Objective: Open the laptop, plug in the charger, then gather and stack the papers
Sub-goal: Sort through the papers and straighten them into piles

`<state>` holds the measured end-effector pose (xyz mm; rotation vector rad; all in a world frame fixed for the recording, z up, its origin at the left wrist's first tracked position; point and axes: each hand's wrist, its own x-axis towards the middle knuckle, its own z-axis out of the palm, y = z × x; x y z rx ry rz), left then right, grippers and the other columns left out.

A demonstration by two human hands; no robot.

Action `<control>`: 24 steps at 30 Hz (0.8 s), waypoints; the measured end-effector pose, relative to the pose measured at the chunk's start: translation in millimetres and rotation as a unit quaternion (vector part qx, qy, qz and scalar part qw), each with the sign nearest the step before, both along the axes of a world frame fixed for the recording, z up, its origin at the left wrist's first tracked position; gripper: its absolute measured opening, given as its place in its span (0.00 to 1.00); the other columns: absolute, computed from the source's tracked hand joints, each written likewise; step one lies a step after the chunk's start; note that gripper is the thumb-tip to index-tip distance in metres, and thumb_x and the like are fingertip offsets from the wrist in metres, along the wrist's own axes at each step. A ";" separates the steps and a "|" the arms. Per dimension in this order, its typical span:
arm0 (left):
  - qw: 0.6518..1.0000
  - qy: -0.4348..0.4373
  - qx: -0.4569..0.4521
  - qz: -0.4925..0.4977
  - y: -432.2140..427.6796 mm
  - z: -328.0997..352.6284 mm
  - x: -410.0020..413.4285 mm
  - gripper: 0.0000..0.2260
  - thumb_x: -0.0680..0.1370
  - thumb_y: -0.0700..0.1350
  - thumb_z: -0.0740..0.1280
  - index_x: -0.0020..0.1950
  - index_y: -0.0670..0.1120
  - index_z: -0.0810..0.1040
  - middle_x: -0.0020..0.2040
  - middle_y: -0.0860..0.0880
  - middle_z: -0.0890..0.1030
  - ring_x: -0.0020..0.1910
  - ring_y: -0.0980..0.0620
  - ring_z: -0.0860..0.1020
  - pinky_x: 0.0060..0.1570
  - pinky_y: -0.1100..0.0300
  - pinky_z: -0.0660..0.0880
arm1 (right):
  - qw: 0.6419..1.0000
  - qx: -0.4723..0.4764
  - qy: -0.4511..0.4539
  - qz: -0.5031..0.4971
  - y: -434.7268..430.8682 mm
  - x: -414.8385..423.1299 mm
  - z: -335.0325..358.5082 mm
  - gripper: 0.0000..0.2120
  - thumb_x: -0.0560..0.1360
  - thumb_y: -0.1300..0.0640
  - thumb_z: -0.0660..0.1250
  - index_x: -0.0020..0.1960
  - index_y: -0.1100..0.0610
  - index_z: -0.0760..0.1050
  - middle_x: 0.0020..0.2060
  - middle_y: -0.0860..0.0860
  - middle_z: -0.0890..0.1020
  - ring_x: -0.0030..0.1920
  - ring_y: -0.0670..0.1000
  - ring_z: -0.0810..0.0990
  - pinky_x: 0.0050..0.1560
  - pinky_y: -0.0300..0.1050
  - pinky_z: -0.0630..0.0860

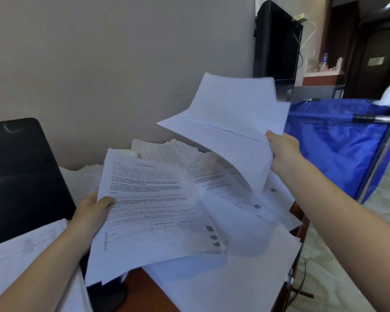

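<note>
**Two loose bundles in the air, a sliding heap below**

Head view. The left hand (92,212) grips a thick printed bundle (149,199) by its left edge, thumb on top. The right hand (282,152) pinches a few raised sheets (232,118) by one corner, high above the worktop's right side. Those sheets bow and fan apart, so a weak corner pinch could let some slip out and drift to the floor. The printed bundle is uneven and sags at its lower end. Bringing the two together carelessly could spill the bottom pages.

More loose papers (245,262) cover the worktop (149,289) and overhang its right edge. A brush of the right forearm could push them off.

The laptop (20,176) stands open at the left edge, its screen dark, with sheets lying across its lower part. A dark shape near the front edge may be its base or the charger; I cannot tell which. A blue cart (338,143) stands just beside the right edge, where it could catch falling sheets. A wall screen (277,41) hangs beyond.
</note>
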<state>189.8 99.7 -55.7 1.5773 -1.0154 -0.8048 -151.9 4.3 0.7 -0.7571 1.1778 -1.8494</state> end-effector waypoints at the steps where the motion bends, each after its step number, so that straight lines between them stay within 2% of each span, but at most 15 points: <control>1: 1.000 0.000 0.006 -0.013 0.1 0.9 -2.1 0.06 0.80 0.38 0.60 0.53 0.42 0.76 0.39 0.45 0.79 0.37 0.45 0.77 0.35 0.57 0.70 | 1.000 0.013 0.013 0.025 2.3 5.1 -4.8 0.03 0.77 0.64 0.64 0.44 0.60 0.75 0.42 0.56 0.78 0.36 0.52 0.76 0.41 0.46 0.75; 3: 0.999 -0.002 0.020 -0.039 -1.4 1.6 -6.1 0.07 0.80 0.38 0.60 0.55 0.41 0.76 0.40 0.46 0.80 0.37 0.46 0.77 0.35 0.58 0.71 | 0.995 0.036 0.035 0.082 7.2 18.1 -20.5 0.06 0.77 0.64 0.64 0.41 0.59 0.75 0.37 0.55 0.79 0.32 0.51 0.78 0.40 0.45 0.76; 5: 0.998 -0.008 0.030 -0.056 -2.2 -0.4 -8.1 0.08 0.80 0.37 0.59 0.54 0.39 0.77 0.37 0.47 0.80 0.35 0.48 0.78 0.31 0.61 0.73 | 0.986 0.064 0.066 0.138 15.2 35.4 -37.4 0.06 0.76 0.63 0.65 0.41 0.59 0.76 0.35 0.54 0.80 0.28 0.50 0.79 0.38 0.44 0.77; 7: 0.997 -0.021 0.039 -0.060 -2.8 -1.5 -7.3 0.09 0.80 0.36 0.60 0.44 0.39 0.78 0.29 0.49 0.81 0.26 0.54 0.78 0.22 0.68 0.71 | 0.975 0.081 0.094 0.183 23.4 53.7 -53.7 0.04 0.76 0.64 0.64 0.44 0.60 0.78 0.38 0.56 0.81 0.34 0.54 0.80 0.41 0.46 0.77; 8: 0.997 -0.022 0.047 -0.058 -4.0 -1.8 -6.3 0.10 0.79 0.35 0.59 0.41 0.39 0.77 0.29 0.47 0.81 0.24 0.55 0.78 0.20 0.70 0.69 | 0.971 0.084 0.112 0.195 27.1 62.4 -61.8 0.05 0.76 0.64 0.64 0.44 0.60 0.78 0.40 0.57 0.81 0.37 0.55 0.80 0.44 0.48 0.76; 10: 0.996 -0.026 0.063 -0.057 -10.0 -1.3 -6.0 0.08 0.80 0.36 0.58 0.47 0.37 0.77 0.39 0.41 0.80 0.32 0.47 0.79 0.27 0.66 0.72 | 0.962 0.085 0.167 0.197 31.5 77.2 -77.1 0.06 0.76 0.63 0.63 0.44 0.59 0.79 0.43 0.58 0.82 0.39 0.56 0.80 0.44 0.47 0.75; 12: 0.995 -0.041 0.077 -0.046 -11.7 -2.0 -6.2 0.11 0.82 0.42 0.58 0.57 0.38 0.75 0.54 0.39 0.79 0.49 0.40 0.77 0.43 0.61 0.70 | 0.946 0.082 0.254 0.183 34.9 87.7 -88.3 0.08 0.77 0.62 0.61 0.48 0.58 0.79 0.45 0.57 0.83 0.43 0.56 0.80 0.44 0.45 0.74; 13: 0.995 -0.035 0.077 -0.055 -11.2 -3.5 -5.0 0.15 0.82 0.46 0.58 0.62 0.38 0.74 0.60 0.39 0.77 0.56 0.39 0.76 0.48 0.59 0.68 | 0.936 0.073 0.295 0.175 35.0 91.0 -92.4 0.09 0.77 0.62 0.60 0.50 0.57 0.79 0.46 0.55 0.83 0.45 0.55 0.80 0.44 0.44 0.74; 14: 0.994 -0.016 0.074 -0.079 -12.2 -5.3 -3.5 0.18 0.82 0.48 0.58 0.64 0.37 0.73 0.62 0.40 0.77 0.58 0.41 0.76 0.51 0.59 0.69 | 0.928 0.056 0.326 0.171 35.7 93.8 -94.1 0.10 0.77 0.62 0.59 0.54 0.56 0.78 0.47 0.52 0.81 0.48 0.54 0.79 0.45 0.44 0.73; 15: 0.993 -0.003 0.069 -0.096 -14.0 -6.3 -2.7 0.18 0.81 0.48 0.60 0.64 0.37 0.74 0.59 0.42 0.79 0.56 0.43 0.79 0.51 0.59 0.73 | 0.919 0.041 0.353 0.167 34.8 96.2 -96.1 0.12 0.78 0.61 0.59 0.59 0.55 0.75 0.49 0.49 0.80 0.51 0.52 0.78 0.48 0.43 0.72; 17: 0.983 -0.021 0.067 -0.168 -9.7 -9.6 -1.0 0.13 0.78 0.44 0.66 0.62 0.43 0.76 0.52 0.48 0.83 0.48 0.49 0.82 0.44 0.61 0.78 | 0.893 0.022 0.420 0.162 33.0 98.7 -99.6 0.19 0.77 0.59 0.61 0.67 0.52 0.67 0.54 0.44 0.76 0.56 0.50 0.75 0.54 0.44 0.70; 19: 0.981 -0.057 0.050 -0.181 -7.3 -13.7 -0.3 0.11 0.76 0.40 0.68 0.57 0.48 0.75 0.49 0.53 0.82 0.45 0.55 0.81 0.39 0.66 0.76 | 0.837 0.015 0.527 0.146 30.4 98.2 -104.2 0.26 0.76 0.55 0.64 0.72 0.52 0.62 0.62 0.46 0.72 0.63 0.52 0.68 0.62 0.46 0.66; 21: 0.985 -0.070 0.011 -0.155 -7.9 -14.1 -2.5 0.11 0.76 0.38 0.68 0.56 0.48 0.72 0.47 0.55 0.79 0.42 0.59 0.78 0.36 0.70 0.73 | 0.787 0.028 0.604 0.120 30.5 96.2 -104.3 0.29 0.76 0.52 0.65 0.74 0.53 0.60 0.69 0.49 0.65 0.69 0.53 0.60 0.66 0.45 0.60; 22: 0.986 -0.074 -0.009 -0.150 -7.4 -12.7 -4.3 0.12 0.76 0.37 0.67 0.57 0.47 0.71 0.47 0.54 0.78 0.43 0.59 0.77 0.36 0.70 0.73 | 0.782 0.026 0.612 0.116 30.0 94.9 -103.6 0.29 0.76 0.52 0.65 0.74 0.54 0.61 0.70 0.49 0.65 0.70 0.53 0.59 0.67 0.44 0.59; 24: 0.986 -0.075 -0.041 -0.146 -6.7 -11.6 -4.6 0.14 0.76 0.37 0.67 0.61 0.46 0.71 0.50 0.53 0.79 0.46 0.58 0.78 0.41 0.67 0.74 | 0.803 0.034 0.578 0.142 27.7 93.7 -103.5 0.30 0.75 0.51 0.66 0.74 0.55 0.61 0.70 0.50 0.66 0.70 0.53 0.61 0.69 0.45 0.60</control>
